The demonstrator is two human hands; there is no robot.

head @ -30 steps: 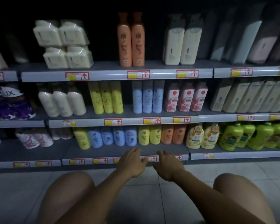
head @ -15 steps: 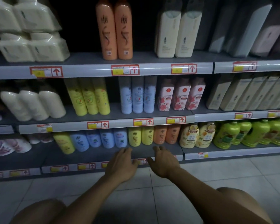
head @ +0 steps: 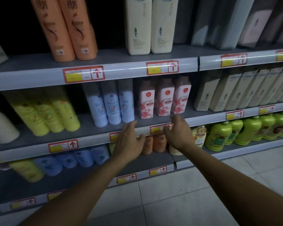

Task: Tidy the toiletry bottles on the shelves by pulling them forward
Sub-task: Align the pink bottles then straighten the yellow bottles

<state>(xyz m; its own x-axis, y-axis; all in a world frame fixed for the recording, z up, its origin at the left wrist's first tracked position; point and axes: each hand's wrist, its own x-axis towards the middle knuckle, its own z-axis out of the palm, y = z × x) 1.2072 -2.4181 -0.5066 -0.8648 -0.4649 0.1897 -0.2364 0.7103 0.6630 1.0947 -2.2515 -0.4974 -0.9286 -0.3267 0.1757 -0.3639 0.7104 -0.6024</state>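
1. Fingers of left hand (head: pixel 129 142) and right hand (head: pixel 178 136) were straight and loosely spread, gripping nothing; both hovered at the front lip of the middle shelf (head: pixel 91 142), palms facing in toward each other.
2. Key relation: pink floral bottles (head: pixel 163 98), a row of 3, stood upright just above and behind the right hand's fingertips, set back from the lip. Long axis vertical. Right hand was nearer to them.
3. Pale blue bottles (head: pixel 111 105), also 3, upright, sat just above and to the left of the left hand's fingertips, approx. touching distance; contact couldn't be told.
4. Judgement: next move was prob. a reach in behind one row, then a pull toward the lip.
5. Looks: pink ones were squarish w/ dark caps, red flowers and a red round logo; blue ones rounded, w/ small round emblems; print blurred.
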